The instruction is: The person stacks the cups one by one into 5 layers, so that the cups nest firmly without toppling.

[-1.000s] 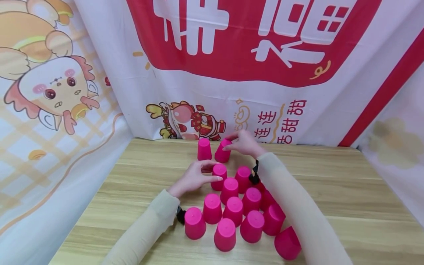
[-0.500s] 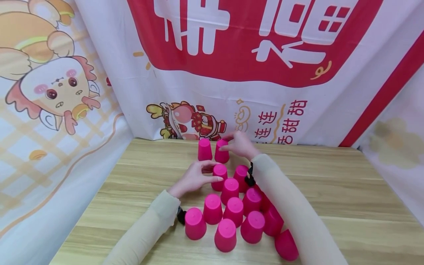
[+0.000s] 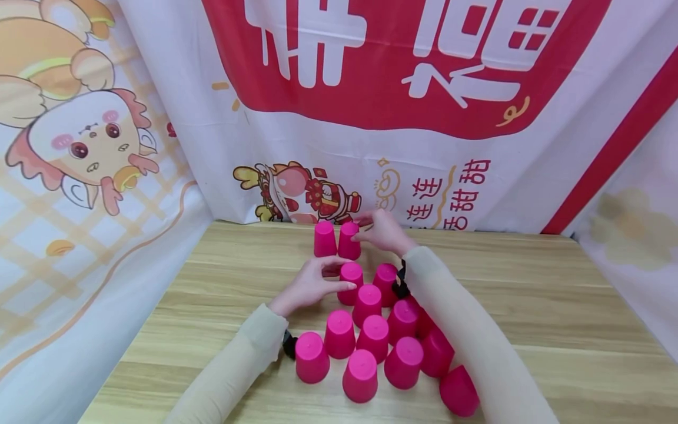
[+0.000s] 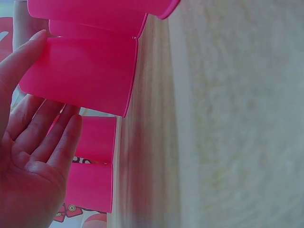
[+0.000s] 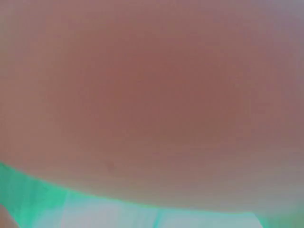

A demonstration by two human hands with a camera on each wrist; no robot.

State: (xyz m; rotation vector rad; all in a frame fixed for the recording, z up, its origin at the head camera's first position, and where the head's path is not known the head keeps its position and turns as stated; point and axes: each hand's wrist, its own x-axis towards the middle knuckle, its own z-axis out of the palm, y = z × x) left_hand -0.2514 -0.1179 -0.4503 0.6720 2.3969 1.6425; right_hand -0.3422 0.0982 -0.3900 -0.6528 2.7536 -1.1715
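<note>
Pink plastic at the far edge of the wooden surface (image 3: 238, 259), and this looks like the lining-up step: right grip (image 3: 385, 229) on the back-right cup (image 3: 347, 243), thumb to its near side, fingers at its far side, pinching it right beside the back-left cup (image 3: 325, 241). Rims touching or very nearly; too tight to call! Both stand mouth-down. Next move, I'd judge, calls for a straight, gentle release, no nudge to the neighbour. And the left grip (image 3: 309, 284)? Wrapped around the middle cup (image 3: 354, 275), nearer the person, that one apparently next for placing. Now the pose: left forearm reaches in from lower left, wrist low, palm turned towards its cup, thumb and fingers on opposite sides. Right arm runs diagonally over the cluster of cups (image 3: 374, 338), its sleeve (image 3: 466, 330) hiding several. Right wrist camera? Nearly all blur, no help on contact there.
</note>
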